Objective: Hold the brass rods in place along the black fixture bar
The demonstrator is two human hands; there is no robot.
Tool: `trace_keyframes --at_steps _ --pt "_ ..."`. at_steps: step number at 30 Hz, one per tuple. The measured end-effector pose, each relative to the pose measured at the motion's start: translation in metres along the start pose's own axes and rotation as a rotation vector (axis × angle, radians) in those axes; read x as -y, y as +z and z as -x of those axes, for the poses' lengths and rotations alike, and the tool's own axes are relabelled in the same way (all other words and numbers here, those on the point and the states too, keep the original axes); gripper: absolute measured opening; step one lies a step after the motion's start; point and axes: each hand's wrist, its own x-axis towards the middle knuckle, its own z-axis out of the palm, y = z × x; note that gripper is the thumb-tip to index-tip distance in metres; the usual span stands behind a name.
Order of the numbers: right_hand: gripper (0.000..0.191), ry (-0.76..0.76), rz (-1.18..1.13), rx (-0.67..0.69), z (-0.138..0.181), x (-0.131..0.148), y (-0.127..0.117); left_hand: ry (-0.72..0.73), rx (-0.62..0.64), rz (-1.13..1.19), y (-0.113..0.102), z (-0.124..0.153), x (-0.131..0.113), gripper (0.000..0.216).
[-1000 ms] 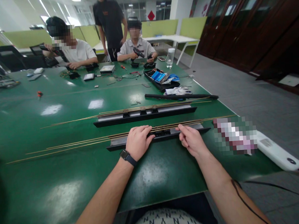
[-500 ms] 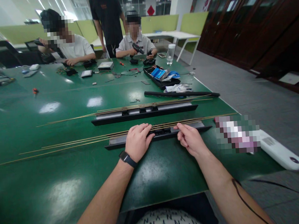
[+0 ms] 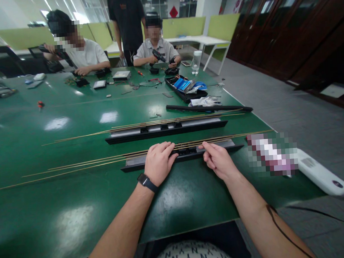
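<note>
- Both forearms come in from the near side of the table [image 3: 191, 202], angled toward each other, with a clear gap between the hands.
- Left hand [image 3: 159, 163] is palm down, back of the hand up, laid over the near black rail [image 3: 190, 157] and the thin brass rods [image 3: 187, 145]; thumb's off to the right, dark smartwatch [image 3: 146, 182] on that wrist. Can't tell if it's gripping or just resting.
- Right hand [image 3: 218, 159] is mostly curled up, index finger out toward the left hand, fingertips right at the rods. Can't tell whether it's pinching one.
- So the near rail is basically under both hands, and the rods stick out well past them on either side.
- Just beyond the hands there's a far rail [image 3: 166, 133] with more rods along it.
</note>
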Motion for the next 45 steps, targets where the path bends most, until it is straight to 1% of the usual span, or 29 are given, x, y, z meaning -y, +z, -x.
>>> trace_keyframes --at_steps 11,17,21,26,33,38,45 --pt "0.044 -0.005 0.016 -0.005 -0.0012 -0.0013 0.0001 -0.004 -0.003 -0.001 0.0009 -0.0002 -0.0001 0.031" --pt "0.045 0.031 0.027 0.023 0.0010 -0.0006 0.0036 -0.006 -0.002 0.005 0.0002 0.0002 0.0000 0.031" --pt "0.044 0.022 0.002 0.021 0.0021 -0.0005 0.0056 -0.009 -0.003 0.006 0.0004 0.0005 0.0004 0.031" --pt "0.040 0.010 -0.053 -0.016 0.0015 -0.0012 0.0047 -0.010 0.002 0.007 0.0005 0.0002 0.0000 0.031" --pt "0.043 0.026 -0.018 0.017 -0.0003 -0.0031 0.0041 -0.003 0.003 0.000 0.0003 0.0003 -0.0002 0.031" --pt "0.041 0.025 -0.039 0.020 -0.0002 -0.0031 0.0024 0.003 0.000 -0.002 0.0004 0.0001 0.0000 0.031" --pt "0.037 0.016 -0.092 -0.009 -0.0001 -0.0013 -0.0012 0.005 -0.009 -0.006 0.0002 0.0005 0.0003 0.031"
